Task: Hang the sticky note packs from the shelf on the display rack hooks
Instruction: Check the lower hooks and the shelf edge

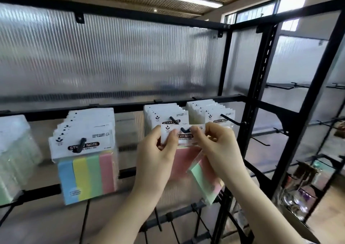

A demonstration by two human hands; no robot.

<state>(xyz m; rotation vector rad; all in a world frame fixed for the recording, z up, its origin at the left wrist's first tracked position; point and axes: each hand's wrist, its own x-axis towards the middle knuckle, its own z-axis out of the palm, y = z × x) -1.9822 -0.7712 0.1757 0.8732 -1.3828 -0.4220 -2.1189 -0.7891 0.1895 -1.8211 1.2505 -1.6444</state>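
I hold a sticky note pack (183,157) by its white header card in front of the middle hook (172,118) of the display rack. My left hand (155,156) pinches the card's left side and my right hand (217,148) pinches its right side. The card's hanging hole sits over a black hook tip. A second pack (202,180) with green and pink notes hangs tilted below my right hand; I cannot tell how it is held. Several packs hang on that hook behind the card.
Full hooks of sticky note packs hang to the left (87,156), far left (15,150) and right (214,113). Bare black hooks (259,141) stick out on the right post and lower rail (168,219). A ribbed translucent panel (112,57) backs the rack.
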